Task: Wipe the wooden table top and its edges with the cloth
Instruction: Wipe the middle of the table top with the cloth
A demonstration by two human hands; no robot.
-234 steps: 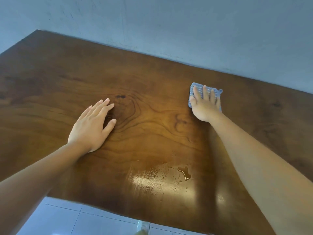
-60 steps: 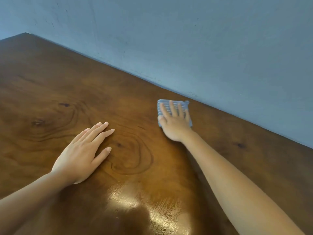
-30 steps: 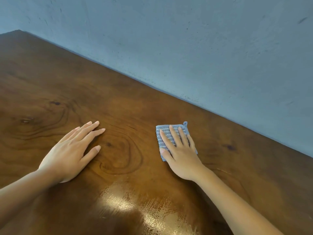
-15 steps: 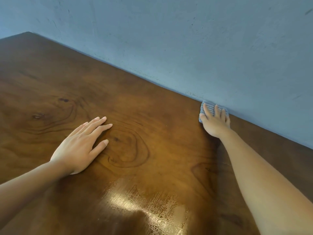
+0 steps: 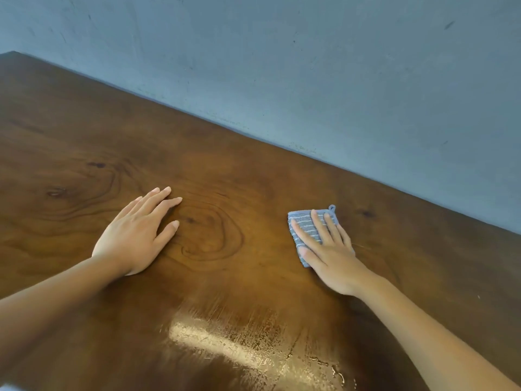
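Observation:
The dark wooden table top (image 5: 253, 176) fills most of the head view, its far edge running along the wall. A small folded blue cloth with pale stripes (image 5: 303, 225) lies flat on the wood at the right of centre. My right hand (image 5: 328, 249) presses down on it, palm flat and fingers spread, covering its lower right part. Bare on the wood at the left of centre, my left hand (image 5: 141, 235) rests flat with fingers together and holds nothing.
A blue-grey wall (image 5: 310, 66) stands right against the table's far edge. A wet, shiny streaked patch (image 5: 239, 342) reflects light on the wood close to me, between my forearms.
My right hand has slid the cloth back from the far edge at the wall toward me. The left hand stays flat in the same spot.

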